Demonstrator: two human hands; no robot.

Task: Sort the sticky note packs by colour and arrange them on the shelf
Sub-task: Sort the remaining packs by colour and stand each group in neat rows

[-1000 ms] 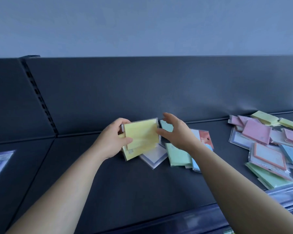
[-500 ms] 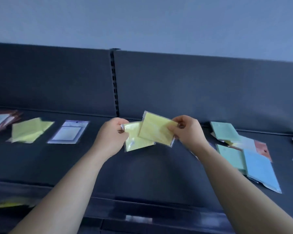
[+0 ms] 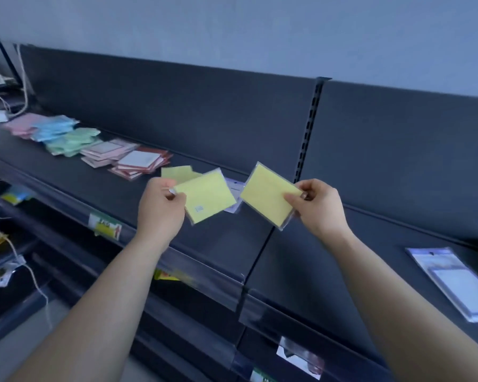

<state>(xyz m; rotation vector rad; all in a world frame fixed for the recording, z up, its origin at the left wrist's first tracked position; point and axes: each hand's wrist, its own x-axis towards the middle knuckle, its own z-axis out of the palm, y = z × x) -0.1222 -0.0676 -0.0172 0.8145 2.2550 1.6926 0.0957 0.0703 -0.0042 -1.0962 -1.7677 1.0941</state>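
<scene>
My left hand [image 3: 160, 209] pinches one yellow sticky note pack [image 3: 207, 198] by its left edge, above the dark shelf [image 3: 100, 186]. My right hand [image 3: 319, 206] pinches a second yellow pack [image 3: 268, 195] by its right corner, a little apart from the first. Behind the left-hand pack lies a yellow pack [image 3: 177, 172] on the shelf. Further left along the shelf sit sorted piles: red-bordered packs [image 3: 141, 162], pink-bordered packs [image 3: 105, 151], green packs [image 3: 72, 142], blue packs [image 3: 53, 128] and pink packs [image 3: 22, 124].
A white pack with a purple header [image 3: 235, 191] lies between the two held packs. A purple-edged pack [image 3: 453, 279] lies on the right shelf section. Price tags [image 3: 106, 226] hang on the shelf's front rail. Lower shelves and cords are at the left.
The view has swung left, bringing the sorted piles into sight. My two hands have drawn apart, so the two yellow packs no longer overlap.
</scene>
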